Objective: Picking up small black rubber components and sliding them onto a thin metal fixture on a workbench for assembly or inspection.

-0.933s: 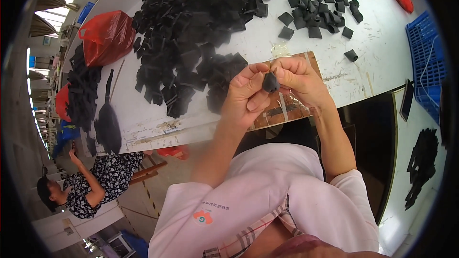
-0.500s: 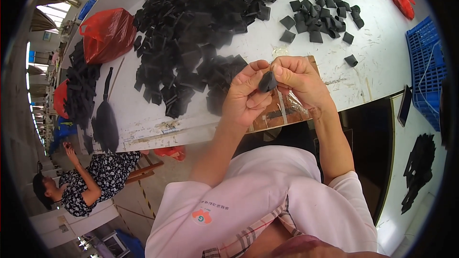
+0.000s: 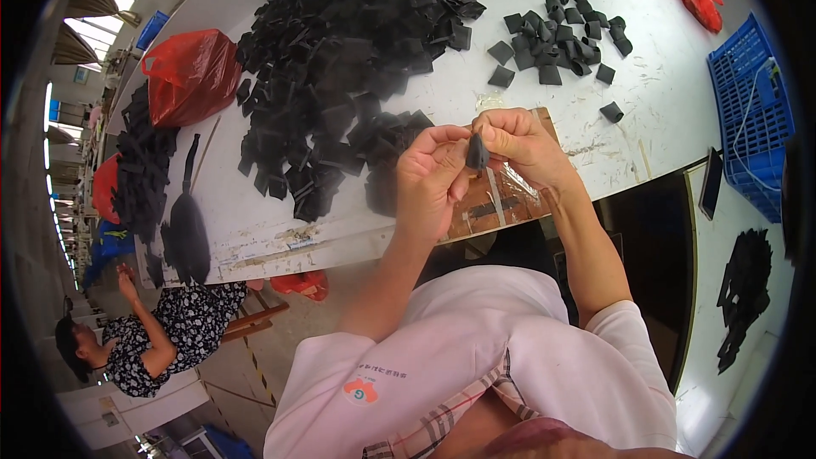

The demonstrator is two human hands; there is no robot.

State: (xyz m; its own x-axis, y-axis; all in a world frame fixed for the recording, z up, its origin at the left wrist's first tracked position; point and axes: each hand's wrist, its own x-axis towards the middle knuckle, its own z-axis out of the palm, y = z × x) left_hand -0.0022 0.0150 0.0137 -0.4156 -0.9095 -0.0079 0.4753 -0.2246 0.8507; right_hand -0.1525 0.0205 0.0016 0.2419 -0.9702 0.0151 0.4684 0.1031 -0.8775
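A small piece of black fabric (image 3: 478, 154), folded or curled, is pinched between my two hands above the table's near edge. My left hand (image 3: 432, 172) grips its left side with thumb and fingers. On its upper right, my right hand (image 3: 516, 143) pinches it between thumb and forefinger. Under the hands lies a brown wooden board (image 3: 480, 219) with clear tape on it. Beyond my left hand spreads a large heap of flat black fabric pieces (image 3: 340, 59). A smaller group of black looped pieces (image 3: 557, 38) sits farther right.
A red plastic bag (image 3: 194, 76) stands at the left on the white table (image 3: 263, 246), near black strips (image 3: 144, 161). Blue crates (image 3: 748, 110) are at the right, beside a side surface with black pieces (image 3: 746, 297). Another person (image 3: 161, 340) sits at the left.
The black piece has turned between my fingers and now shows a narrower side. Both hands stay close together. The view has shifted slightly.
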